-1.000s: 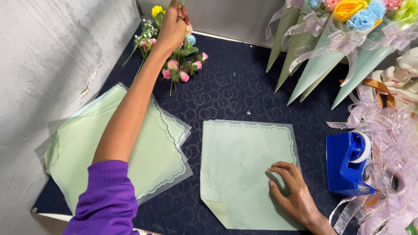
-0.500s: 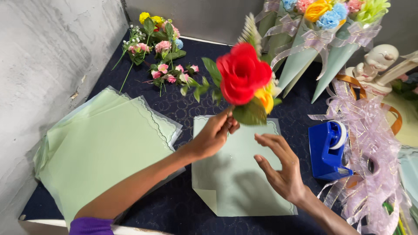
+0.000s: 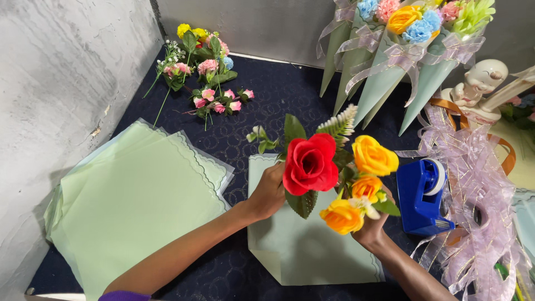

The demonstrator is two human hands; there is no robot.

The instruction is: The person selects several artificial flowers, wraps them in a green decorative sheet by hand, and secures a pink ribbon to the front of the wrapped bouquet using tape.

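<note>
Dark blue cloth (image 3: 267, 111) covered the bench; I noted left hand (image 3: 268, 192) closed on the red rose (image 3: 310, 164), right hand (image 3: 370, 226) gripping yellow roses (image 3: 359, 187), bunched above the green paper sheet (image 3: 306, 251), seemingly for wrapping.

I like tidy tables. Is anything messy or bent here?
Yes. The green sheet under the hands has its lower left corner folded over, and the ribbon beside the blue tape dispenser lies in a loose tangle.

Both hands, left hand (image 3: 270, 192) and right hand (image 3: 370, 227), apparently grip a red-and-yellow artificial rose bunch (image 3: 334, 173) above pale green wrapping paper (image 3: 304, 251).
</note>
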